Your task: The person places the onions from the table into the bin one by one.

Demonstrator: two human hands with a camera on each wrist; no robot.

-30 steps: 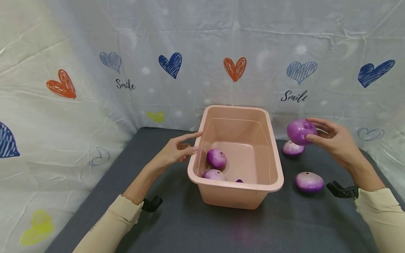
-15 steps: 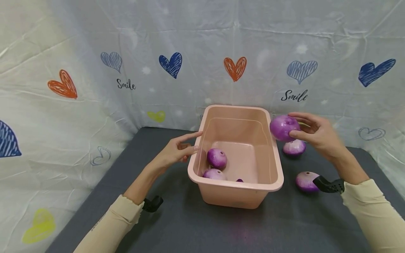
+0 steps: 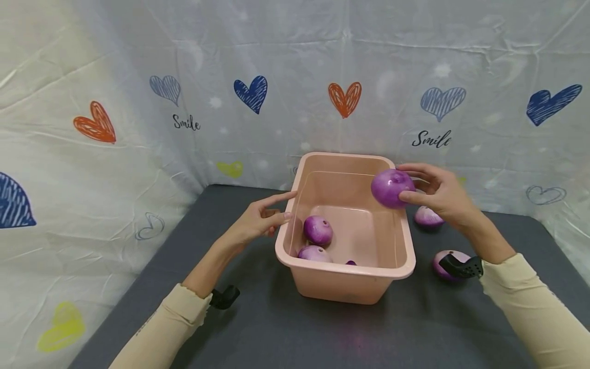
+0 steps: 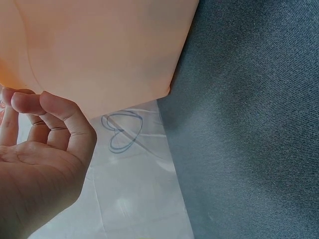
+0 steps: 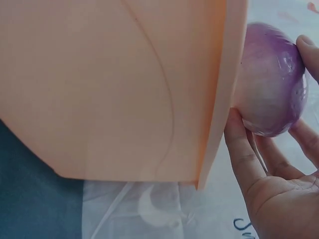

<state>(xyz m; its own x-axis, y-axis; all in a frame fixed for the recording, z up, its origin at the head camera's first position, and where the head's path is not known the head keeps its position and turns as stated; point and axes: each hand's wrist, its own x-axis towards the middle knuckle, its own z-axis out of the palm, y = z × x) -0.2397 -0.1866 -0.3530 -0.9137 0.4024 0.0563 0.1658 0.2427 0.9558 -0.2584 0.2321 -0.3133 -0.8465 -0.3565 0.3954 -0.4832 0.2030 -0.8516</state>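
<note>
The held onion (image 3: pixel 387 188) is glossy, the bin (image 3: pixel 341 288) smooth plastic, tabletop (image 3: pixel 276 338) seemingly matt cloth.

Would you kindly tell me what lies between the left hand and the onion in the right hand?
The head view shows the pink tub: its left rim by the left hand, then its open interior, up to the onion.

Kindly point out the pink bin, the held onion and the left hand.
Pink bin (image 3: pixel 342 287): head view, front outer wall.
Held onion (image 5: pixel 271 82): right wrist view, middle of its visible side.
Left hand (image 4: pixel 50 158): left wrist view, on the palm.
</note>
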